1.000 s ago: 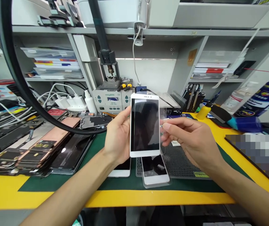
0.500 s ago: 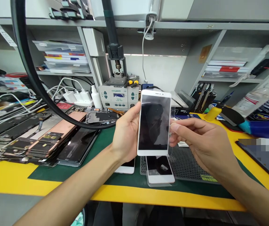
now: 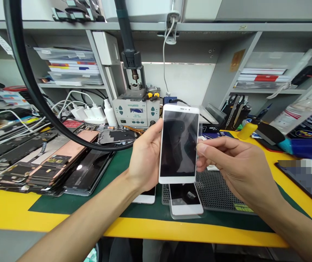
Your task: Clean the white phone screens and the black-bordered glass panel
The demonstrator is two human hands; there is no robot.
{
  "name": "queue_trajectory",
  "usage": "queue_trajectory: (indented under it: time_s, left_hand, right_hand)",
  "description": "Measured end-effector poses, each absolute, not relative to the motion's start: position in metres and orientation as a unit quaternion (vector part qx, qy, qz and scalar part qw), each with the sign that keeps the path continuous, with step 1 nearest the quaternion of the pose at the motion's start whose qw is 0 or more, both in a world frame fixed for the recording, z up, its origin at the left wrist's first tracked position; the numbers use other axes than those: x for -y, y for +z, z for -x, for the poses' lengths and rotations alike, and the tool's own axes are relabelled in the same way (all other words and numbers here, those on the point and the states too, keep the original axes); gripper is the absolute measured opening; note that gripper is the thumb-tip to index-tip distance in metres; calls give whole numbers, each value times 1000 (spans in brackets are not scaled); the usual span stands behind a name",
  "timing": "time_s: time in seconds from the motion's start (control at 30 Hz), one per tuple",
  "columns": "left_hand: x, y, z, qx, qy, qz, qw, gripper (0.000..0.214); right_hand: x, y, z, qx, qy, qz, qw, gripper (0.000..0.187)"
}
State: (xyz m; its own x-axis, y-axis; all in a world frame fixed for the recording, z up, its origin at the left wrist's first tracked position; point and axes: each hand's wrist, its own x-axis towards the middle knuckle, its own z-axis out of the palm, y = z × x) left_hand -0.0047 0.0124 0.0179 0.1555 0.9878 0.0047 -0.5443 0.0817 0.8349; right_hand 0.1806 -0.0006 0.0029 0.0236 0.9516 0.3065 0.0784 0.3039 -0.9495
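Worktop: a yellow worktop [image 3: 8, 211], its middle section covered by a dark green mat [image 3: 142, 214].

Shelving: grey metal shelving [image 3: 172, 27] stands behind the worktop and carries stacked transparent plastic trays [image 3: 66, 54].

Hose: a thick black rubber hose [image 3: 16, 47] arcs down the left of the view and passes in front of the rear worktop area.

Rework station: a white hot-air rework station [image 3: 136, 112] stands at the rear of the worktop, with a white plastic bottle [image 3: 110, 116] just beside it.

Left stack: overlapping phone panels with copper-coloured backs [image 3: 71, 151] lie on the left of the worktop.

Right mat: a black perforated mat [image 3: 216, 189] lies on the green mat.

Lower phone: a white smartphone [image 3: 185, 200] lies face up at the edge of the black perforated mat, on a transparent film, below the held unit.

Held unit: a white-framed smartphone with dark glass [image 3: 178, 143] stands nearly upright between both hands, above the black perforated mat.

Left hand: the left hand [image 3: 145, 160] cradles the unit's left edge, its fingers closed around the unit and gripping it.

Right hand: the right hand [image 3: 235, 167] sits at the unit's right edge, its curled fingers [image 3: 203, 149] touching that edge. Whether they grip it cannot be determined.
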Motion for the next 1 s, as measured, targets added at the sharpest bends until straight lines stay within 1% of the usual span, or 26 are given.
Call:
queue_trajectory:
  time_s: [0.23, 0.47, 0.63, 0.8, 1.0]
  left_hand:
    - [-13, 14, 6, -310, 579, -361, 662, 52]
    - [-13, 18, 5, -226, 515, -339, 754, 48]
    - [-14, 20, 7, -171, 503, -342, 775, 47]
    - [-13, 21, 5, -174, 492, -329, 787, 49]
    - [-13, 20, 6, -171, 478, -314, 802, 50]
  right_hand:
    - [0, 2, -180, 574, 398, 446, 560, 21]
    - [1, 4, -181, 565, 404, 448, 563, 20]
    - [3, 8, -179, 557, 403, 456, 565, 21]
    - [3, 6, -181, 566, 408, 457, 552, 20]
    - [3, 5, -180, 561, 413, 452, 558, 21]
